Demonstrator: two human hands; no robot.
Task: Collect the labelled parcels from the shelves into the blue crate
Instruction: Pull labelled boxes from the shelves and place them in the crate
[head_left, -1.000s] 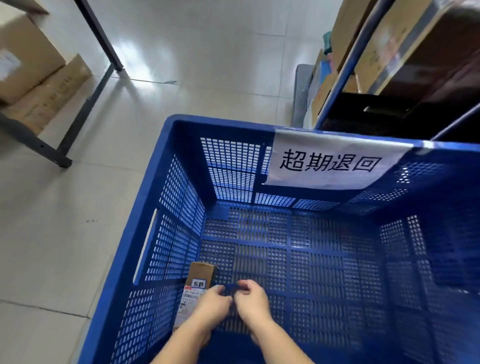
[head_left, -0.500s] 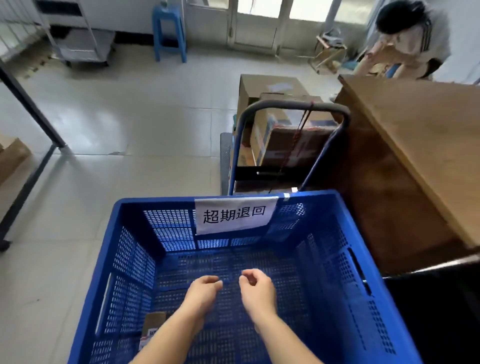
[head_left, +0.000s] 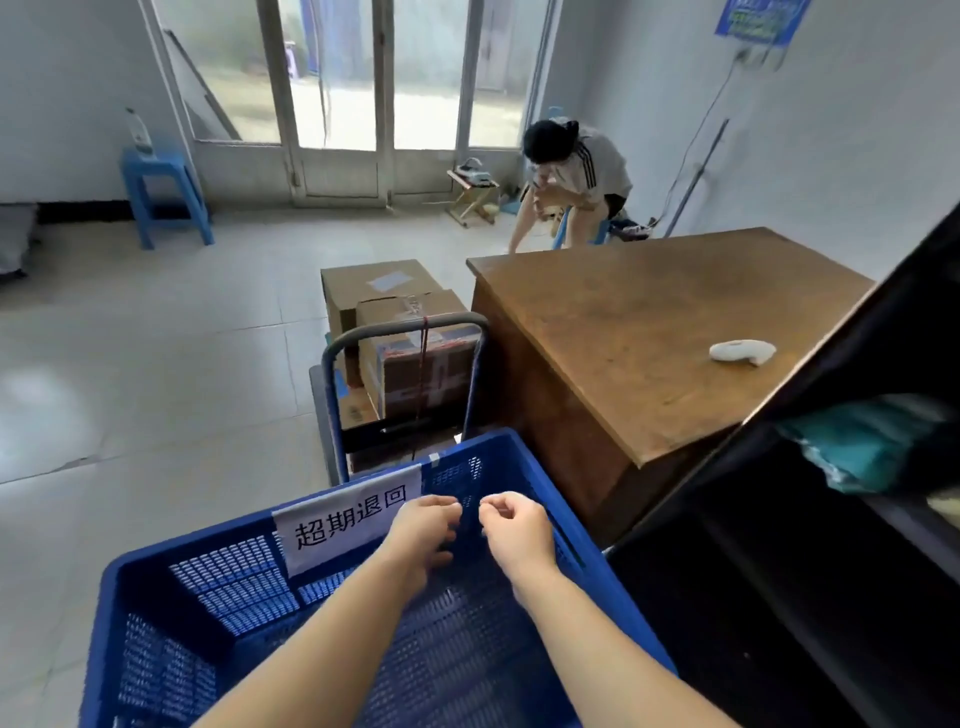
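Note:
The blue crate (head_left: 156, 613) fills the lower left of the head view, with a white paper label (head_left: 348, 517) taped on its far wall. My left hand (head_left: 423, 535) and my right hand (head_left: 514, 530) hover side by side over the crate's far right corner, fingers curled in and empty. No parcel shows inside the crate from this angle. A dark shelf unit (head_left: 779, 519) stands at the right, holding a teal bag (head_left: 872, 447).
A trolley (head_left: 332, 374) loaded with cardboard boxes (head_left: 410, 358) stands just beyond the crate. A wooden desk (head_left: 649, 332) with a white scanner (head_left: 743, 352) sits to the right. A person (head_left: 576, 176) bends behind it. A blue stool (head_left: 163, 192) stands at the far left.
My head has lifted from the crate floor to the room. Both hands rose from the crate's bottom, away from the small labelled parcel, which dropped out of view.

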